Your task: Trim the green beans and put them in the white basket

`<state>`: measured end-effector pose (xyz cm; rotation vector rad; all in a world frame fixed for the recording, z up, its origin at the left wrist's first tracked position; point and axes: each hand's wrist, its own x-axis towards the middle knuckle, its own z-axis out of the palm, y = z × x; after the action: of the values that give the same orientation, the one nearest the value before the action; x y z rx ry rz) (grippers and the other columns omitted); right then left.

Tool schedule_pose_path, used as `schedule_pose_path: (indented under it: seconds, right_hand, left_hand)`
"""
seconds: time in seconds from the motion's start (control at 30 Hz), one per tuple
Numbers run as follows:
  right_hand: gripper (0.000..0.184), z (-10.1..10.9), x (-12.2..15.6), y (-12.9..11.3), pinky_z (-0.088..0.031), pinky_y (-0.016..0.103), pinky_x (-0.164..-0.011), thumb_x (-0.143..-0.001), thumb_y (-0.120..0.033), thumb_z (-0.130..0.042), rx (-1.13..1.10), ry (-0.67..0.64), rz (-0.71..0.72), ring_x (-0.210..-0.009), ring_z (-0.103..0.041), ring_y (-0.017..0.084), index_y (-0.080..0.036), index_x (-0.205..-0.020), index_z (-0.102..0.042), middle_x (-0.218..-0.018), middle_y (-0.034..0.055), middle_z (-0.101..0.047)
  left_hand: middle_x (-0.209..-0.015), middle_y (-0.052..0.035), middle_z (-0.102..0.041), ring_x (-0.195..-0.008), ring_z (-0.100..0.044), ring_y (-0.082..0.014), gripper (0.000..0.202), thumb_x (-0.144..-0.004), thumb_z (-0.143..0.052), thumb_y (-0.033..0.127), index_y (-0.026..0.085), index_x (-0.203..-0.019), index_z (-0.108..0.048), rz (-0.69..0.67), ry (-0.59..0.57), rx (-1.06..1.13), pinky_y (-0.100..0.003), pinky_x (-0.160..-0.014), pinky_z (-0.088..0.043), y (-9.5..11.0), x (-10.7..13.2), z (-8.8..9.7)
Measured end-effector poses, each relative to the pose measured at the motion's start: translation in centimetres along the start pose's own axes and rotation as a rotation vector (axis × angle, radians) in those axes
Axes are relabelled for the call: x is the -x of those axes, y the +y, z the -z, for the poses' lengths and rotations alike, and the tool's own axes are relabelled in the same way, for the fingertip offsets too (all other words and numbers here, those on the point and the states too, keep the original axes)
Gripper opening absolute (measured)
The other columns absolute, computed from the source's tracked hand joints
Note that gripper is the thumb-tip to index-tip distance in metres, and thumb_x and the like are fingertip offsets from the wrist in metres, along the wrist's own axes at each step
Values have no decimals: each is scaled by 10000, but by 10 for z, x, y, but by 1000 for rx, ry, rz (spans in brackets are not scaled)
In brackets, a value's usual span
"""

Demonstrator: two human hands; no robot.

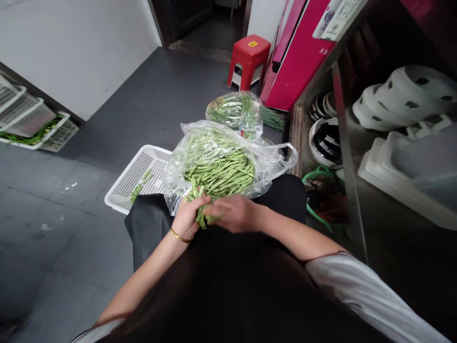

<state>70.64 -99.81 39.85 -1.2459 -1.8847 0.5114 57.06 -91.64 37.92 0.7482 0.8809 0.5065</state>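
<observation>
The bunch (194, 190) could fan out and shed beans, since it is loose, its ends stick out unevenly, and only the left hand (188, 215) clearly holds it. Anything dropped would probably land on the dark lap (153, 221) or slide to the floor (96, 157). The bag (174, 174) is soft and wide-mouthed; a knock from a wrist or knee could tip it and spill the beans (226, 171) heaped inside. Its looped handle (293, 157) stands out to the right, where the right forearm could snag it. The basket (152, 164), partly behind the bag, could be nudged by the left knee.

The left hand is closed around the bunch, thumb across the top, at the bag's near edge. The right hand (233, 213) is blurred by motion; its fingers curl in close to the lower ends of the bunch, with a bit of green at the tips, but I cannot tell whether they are pinched on it. A few pieces (142, 185) lie in the basket, left of the bag.
</observation>
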Motion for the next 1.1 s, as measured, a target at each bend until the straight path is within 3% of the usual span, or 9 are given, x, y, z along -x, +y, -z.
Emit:
schedule_pose_path:
  seconds: [0.07,0.27,0.53,0.67,0.8,0.87,0.97,1.03,1.1]
  right_hand:
    - [248,-5,2,-2,-462,235,-641,-888,-344,-474,12,-14,6,-691,-588,126,-154,-888,-634,-739,54,-634]
    - [399,-18,0,19,-329,197,-456,-867,-472,-467,-283,107,-528,-442,-418,67,-132,-729,-624,-518,-31,-508]
    - [355,-9,13,25,-268,213,-516,-850,-486,-504,208,-74,-371,-538,-460,93,-168,-695,-531,-597,-12,-528]
    - [332,7,21,13,-307,219,-529,-917,-356,-396,30,-270,-103,-577,-502,101,-166,-691,-548,-641,18,-569]
    - [342,-1,23,4,-337,201,-443,-863,-396,-453,-456,-437,-388,-418,-438,71,-173,-604,-465,-485,-43,-463]
    - [377,-12,23,3,-345,203,-372,-840,-456,-448,-744,-368,-660,-326,-380,68,-190,-576,-406,-406,-82,-371]
    - [430,-16,18,7,-377,223,-346,-837,-525,-414,-879,63,-820,-296,-360,79,-209,-554,-341,-372,-100,-276]
    - [434,-1,13,17,-438,236,-435,-864,-518,-386,-666,294,-750,-369,-452,94,-194,-576,-411,-405,-68,-375]
    - [421,24,5,33,-480,260,-595,-879,-497,-398,-246,277,-683,-526,-568,123,-170,-653,-534,-530,-1,-553]
  left_hand:
    - [-507,17,-580,-420,-527,-96,216,-560,-739,156,124,-645,-542,-9,51,43,-195,-417,-426,0,-4,0]
    - [-678,-18,-655,-570,-618,-135,255,-590,-762,150,118,-780,-595,-58,-72,114,-246,-557,-516,1,-6,5]
    - [-577,-10,-594,-449,-553,-111,249,-621,-747,177,121,-775,-560,116,-325,-88,-196,-411,-434,0,0,21]
    - [-655,-8,-603,-437,-543,-110,330,-596,-744,201,160,-835,-521,207,-562,-140,-197,-383,-415,2,7,25]
    - [-643,20,-552,-487,-541,-113,259,-646,-702,227,174,-818,-515,-12,-659,-544,-225,-455,-449,12,15,21]
    - [-687,-1,-568,-592,-559,-128,166,-679,-667,197,172,-799,-554,-304,-582,-878,-241,-557,-464,18,21,14]
    - [-710,-2,-579,-635,-543,-133,134,-688,-659,172,191,-801,-589,-687,-278,-1118,-246,-620,-446,27,30,6]
    - [-681,17,-576,-575,-515,-118,163,-693,-679,200,202,-829,-589,-800,-20,-1096,-237,-583,-430,40,31,10]
    - [-698,27,-592,-572,-512,-114,227,-685,-707,244,207,-876,-590,-848,227,-1028,-235,-568,-424,60,22,27]
